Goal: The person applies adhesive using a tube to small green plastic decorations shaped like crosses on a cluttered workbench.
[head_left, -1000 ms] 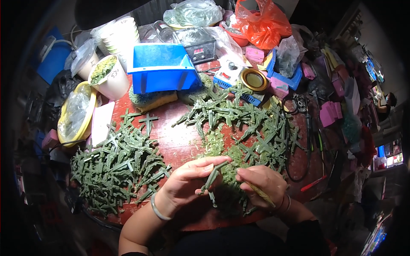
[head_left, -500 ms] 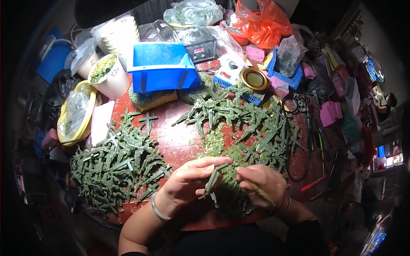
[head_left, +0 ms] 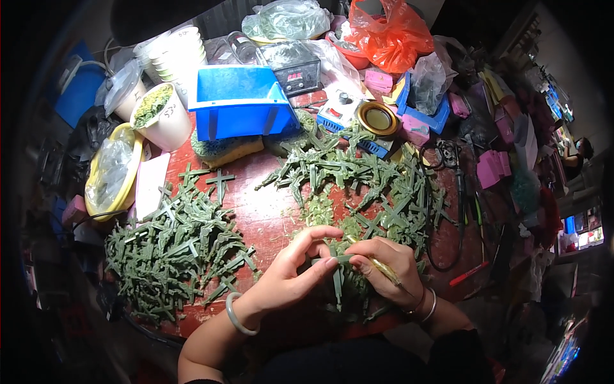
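Observation:
Near the front of the red table, my left hand (head_left: 288, 275) pinches a green wax-like cross (head_left: 338, 288), its thumb on the crossbar and the long arm hanging down. My right hand (head_left: 391, 259) holds a slim yellow-gold handled tool (head_left: 386, 272) like a pen, and its fingers also meet the crossbar's right end. What the tool's tip touches I cannot tell. A dense pile of green crosses (head_left: 173, 262) lies left of my hands, some with figures on them. Another heap of crosses (head_left: 364, 169) spreads beyond them. Pale green shavings (head_left: 320, 211) lie between.
A blue bin (head_left: 240, 102) rests on a sponge (head_left: 224, 150) at the back. White buckets (head_left: 167, 118), a yellow basin (head_left: 115, 173) and a device with a lit display (head_left: 294, 70) stand around it. At the right lie a black cable (head_left: 430, 237) and a red-handled tool (head_left: 470, 274).
The cross has turned from tilted to hanging with its crossbar nearly level. My right hand has moved left to meet it, and the tool now shows more clearly.

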